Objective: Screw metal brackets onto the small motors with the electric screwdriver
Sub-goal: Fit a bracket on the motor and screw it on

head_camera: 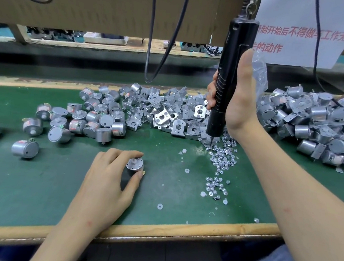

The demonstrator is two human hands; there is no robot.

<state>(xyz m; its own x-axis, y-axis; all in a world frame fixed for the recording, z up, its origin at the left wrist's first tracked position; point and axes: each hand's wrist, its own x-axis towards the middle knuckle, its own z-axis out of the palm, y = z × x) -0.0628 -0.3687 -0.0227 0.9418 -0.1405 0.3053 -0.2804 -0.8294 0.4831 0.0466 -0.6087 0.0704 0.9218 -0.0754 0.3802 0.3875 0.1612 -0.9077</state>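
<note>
My left hand point(111, 173) pinches a small round silver motor point(135, 164) that stands shaft-up on the green mat, thumb and fingers around its body. My right hand point(235, 100) grips the black electric screwdriver point(232, 77), which hangs upright from a cord; its bit tip point(210, 144) points down into a scatter of small silver screws point(220, 157). A heap of metal brackets point(168, 113) lies behind, in the middle of the mat. No bracket is on the held motor.
Bare motors point(93, 119) are spread at the left. Motors with brackets attached point(313, 126) are piled at the right. White washers point(187, 170) dot the green mat point(36, 191). A wooden edge point(158, 229) runs along the front. Black cables point(163, 52) hang at the back.
</note>
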